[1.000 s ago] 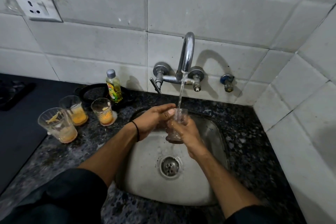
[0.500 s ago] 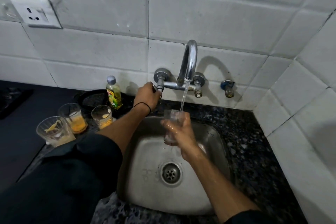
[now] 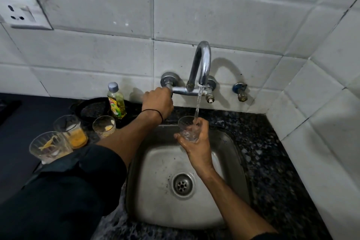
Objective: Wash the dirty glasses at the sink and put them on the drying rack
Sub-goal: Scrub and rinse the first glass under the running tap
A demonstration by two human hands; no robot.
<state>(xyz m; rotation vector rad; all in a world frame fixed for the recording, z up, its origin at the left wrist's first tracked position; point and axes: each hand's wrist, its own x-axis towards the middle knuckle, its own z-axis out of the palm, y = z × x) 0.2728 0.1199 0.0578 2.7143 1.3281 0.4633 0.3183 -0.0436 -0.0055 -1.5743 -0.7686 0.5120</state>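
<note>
Right hand point(image 3: 196, 142) grips the glass point(image 3: 188, 128) upright, mouth up, under the tap point(image 3: 201, 64); left hand point(image 3: 158, 101) clasps the tap's left handle.

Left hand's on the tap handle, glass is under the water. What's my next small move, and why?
Probably turn the tap off with the left hand: the glass in the right hand looks clear under the stream, and three dirty glasses wait on the counter.
</note>
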